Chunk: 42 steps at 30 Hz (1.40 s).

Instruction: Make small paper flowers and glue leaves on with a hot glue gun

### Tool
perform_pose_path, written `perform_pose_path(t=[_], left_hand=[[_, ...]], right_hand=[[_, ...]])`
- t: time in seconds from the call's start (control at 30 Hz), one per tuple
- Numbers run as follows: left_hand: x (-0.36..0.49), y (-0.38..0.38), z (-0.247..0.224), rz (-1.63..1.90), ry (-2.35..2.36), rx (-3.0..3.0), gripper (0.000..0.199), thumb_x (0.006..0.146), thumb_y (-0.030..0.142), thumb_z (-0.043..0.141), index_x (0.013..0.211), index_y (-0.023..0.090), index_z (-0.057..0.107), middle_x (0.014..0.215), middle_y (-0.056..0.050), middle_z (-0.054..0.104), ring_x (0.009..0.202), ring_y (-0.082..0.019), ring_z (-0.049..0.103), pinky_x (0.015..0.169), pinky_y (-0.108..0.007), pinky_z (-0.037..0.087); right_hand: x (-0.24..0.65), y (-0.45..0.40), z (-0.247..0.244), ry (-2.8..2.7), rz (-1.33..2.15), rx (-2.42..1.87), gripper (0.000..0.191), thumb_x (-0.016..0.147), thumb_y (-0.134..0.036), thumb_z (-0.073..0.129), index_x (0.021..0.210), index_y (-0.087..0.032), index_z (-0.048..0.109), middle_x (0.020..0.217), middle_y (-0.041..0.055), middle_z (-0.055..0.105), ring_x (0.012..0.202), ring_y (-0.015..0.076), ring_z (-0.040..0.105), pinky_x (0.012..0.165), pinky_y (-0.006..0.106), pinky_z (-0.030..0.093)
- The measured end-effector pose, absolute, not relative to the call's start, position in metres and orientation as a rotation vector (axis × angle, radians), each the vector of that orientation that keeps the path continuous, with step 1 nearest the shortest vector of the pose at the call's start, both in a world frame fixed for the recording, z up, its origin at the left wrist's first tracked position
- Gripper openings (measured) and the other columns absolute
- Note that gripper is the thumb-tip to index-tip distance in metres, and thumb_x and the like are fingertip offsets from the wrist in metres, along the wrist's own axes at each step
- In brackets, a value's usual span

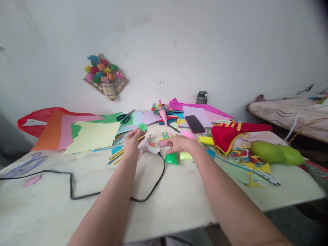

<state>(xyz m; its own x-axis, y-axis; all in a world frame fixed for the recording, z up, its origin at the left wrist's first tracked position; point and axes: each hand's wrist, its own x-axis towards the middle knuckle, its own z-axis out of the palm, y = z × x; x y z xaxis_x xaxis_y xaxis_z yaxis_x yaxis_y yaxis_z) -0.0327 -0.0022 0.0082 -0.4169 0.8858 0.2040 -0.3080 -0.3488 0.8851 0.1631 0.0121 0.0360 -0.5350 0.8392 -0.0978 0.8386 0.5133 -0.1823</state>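
Note:
My left hand (132, 140) pinches a green paper flower (142, 127) between its fingertips, held up above the table. Just right of that hand lies a white hot glue gun (148, 147), its black cord trailing toward me and off to the left. My right hand (178, 143) hovers low with fingers curved and apart, close beside a pink paper flower (162, 143); whether it touches the flower I cannot tell. Below its fingers are a bright green packet (171, 159) and a pale yellow one (186, 155). More small flower cutouts (167, 135) lie past it.
Coloured paper sheets (92, 136) and scissors (125, 117) lie at the back left. Behind my right hand rests a phone (194, 124). At right are a red felt piece (228, 136), green fruits (276, 153) and a cutter knife (266, 177). The glue gun cord (85, 196) crosses the front.

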Motion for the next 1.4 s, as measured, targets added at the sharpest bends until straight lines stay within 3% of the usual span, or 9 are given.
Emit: perform_pose_path(t=[0.2,0.37,0.53,0.67,0.87,1.07,1.4], left_hand=[[-0.029,-0.003,0.005,1.809,0.994,0.953,0.031,0.057,0.037,0.068,0.075,0.014,0.057,0.074,-0.005,0.066,0.076,-0.017,0.062,0.067,-0.027,0.045],[-0.029,0.000,0.003,1.800,1.006,0.971,0.032,0.056,0.039,0.069,0.074,0.015,0.057,0.072,-0.004,0.066,0.075,-0.016,0.062,0.065,-0.025,0.045],[-0.024,0.001,0.000,1.763,1.005,1.035,0.034,0.055,0.041,0.068,0.073,0.015,0.057,0.072,-0.005,0.066,0.075,-0.017,0.062,0.063,-0.026,0.044],[-0.015,0.003,0.003,1.729,1.042,1.040,0.033,0.056,0.040,0.068,0.072,0.014,0.057,0.070,-0.006,0.065,0.073,-0.017,0.062,0.061,-0.025,0.044],[-0.001,0.010,0.014,1.671,1.086,1.029,0.031,0.054,0.038,0.069,0.068,0.013,0.057,0.066,-0.006,0.064,0.072,-0.018,0.062,0.062,-0.026,0.043],[0.005,0.020,0.019,1.651,1.043,1.055,0.029,0.055,0.037,0.068,0.069,0.014,0.056,0.068,-0.005,0.064,0.073,-0.017,0.061,0.066,-0.028,0.044],[0.008,0.027,0.021,1.616,0.984,1.038,0.030,0.056,0.036,0.068,0.070,0.014,0.054,0.068,-0.004,0.064,0.075,-0.017,0.061,0.068,-0.028,0.043]], right_hand=[[0.175,0.023,0.031,-2.750,0.621,-1.356,0.047,0.056,-0.032,0.064,0.102,-0.025,0.058,0.091,-0.0003,0.063,0.075,0.0145,0.057,0.058,0.019,0.039],[0.188,0.036,0.027,-2.343,0.279,-1.598,0.023,0.067,-0.032,0.054,0.085,-0.022,0.064,0.089,0.0022,0.064,0.080,0.0153,0.058,0.065,0.021,0.039],[0.198,0.037,0.032,-2.258,0.168,-1.831,0.018,0.067,-0.033,0.054,0.075,-0.024,0.067,0.084,0.0024,0.066,0.078,0.0167,0.058,0.064,0.023,0.039],[0.201,0.034,0.035,-2.412,0.336,-1.764,0.021,0.064,-0.036,0.058,0.078,-0.024,0.067,0.083,0.0013,0.066,0.076,0.0164,0.059,0.061,0.022,0.039],[0.214,0.043,0.033,-2.121,0.016,-1.923,0.025,0.068,-0.022,0.050,0.088,-0.024,0.066,0.097,0.0067,0.064,0.088,0.0208,0.058,0.069,0.028,0.040],[0.223,0.049,0.038,-2.147,0.128,-2.103,0.029,0.065,-0.014,0.050,0.088,-0.019,0.066,0.098,0.0106,0.063,0.087,0.0224,0.059,0.066,0.028,0.042],[0.220,0.050,0.042,-2.488,0.167,-2.097,0.032,0.065,-0.027,0.054,0.094,-0.018,0.064,0.104,0.0114,0.061,0.091,0.0244,0.058,0.070,0.030,0.044]])
